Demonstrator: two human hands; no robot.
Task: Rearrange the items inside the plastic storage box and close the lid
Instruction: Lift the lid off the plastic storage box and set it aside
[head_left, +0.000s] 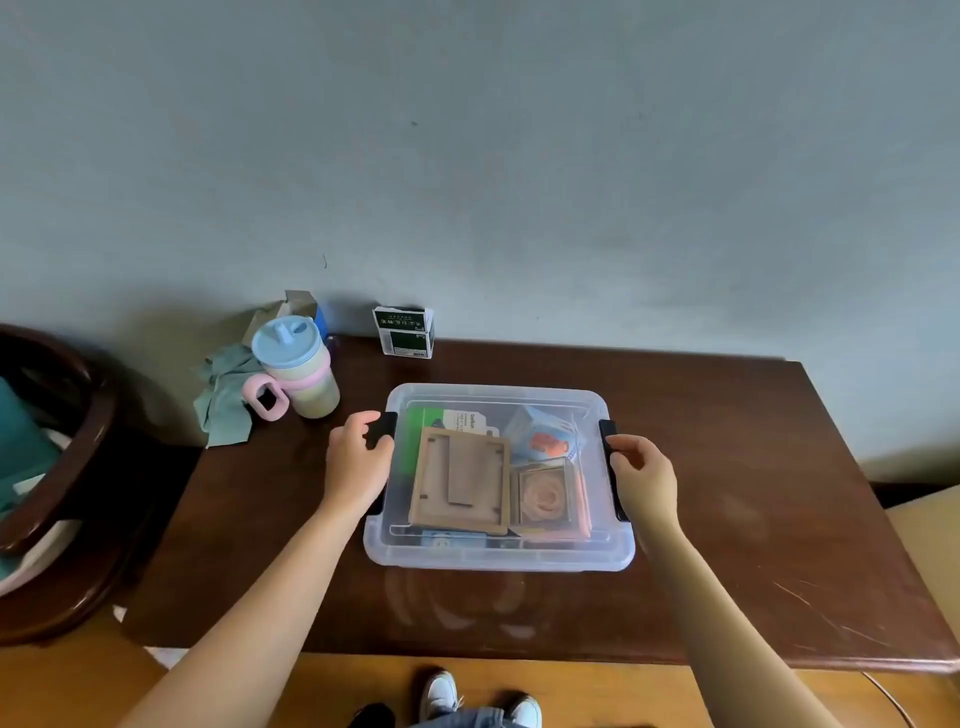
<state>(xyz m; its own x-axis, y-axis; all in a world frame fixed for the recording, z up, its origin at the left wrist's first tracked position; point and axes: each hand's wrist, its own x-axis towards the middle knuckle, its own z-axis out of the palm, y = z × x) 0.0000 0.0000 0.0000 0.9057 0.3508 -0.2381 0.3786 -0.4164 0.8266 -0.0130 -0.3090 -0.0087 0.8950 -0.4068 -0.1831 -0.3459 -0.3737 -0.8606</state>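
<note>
Clear storage box (498, 556) sits mid-table (727, 519), its lid (493, 400) on, items visible through it. Left hand (358, 462) curls its fingers around the black left latch (382, 431); right hand (644, 478) pinches the black right latch (610, 441). Pastel cup (301, 369) stands near the box's far-left corner, apart from it.

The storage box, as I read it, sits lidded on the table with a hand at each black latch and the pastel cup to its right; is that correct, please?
Not quite: the head view shows the pastel cup to the left of the storage box, not right. The rest holds: lid on, left hand and right hand at the black latches.
</note>
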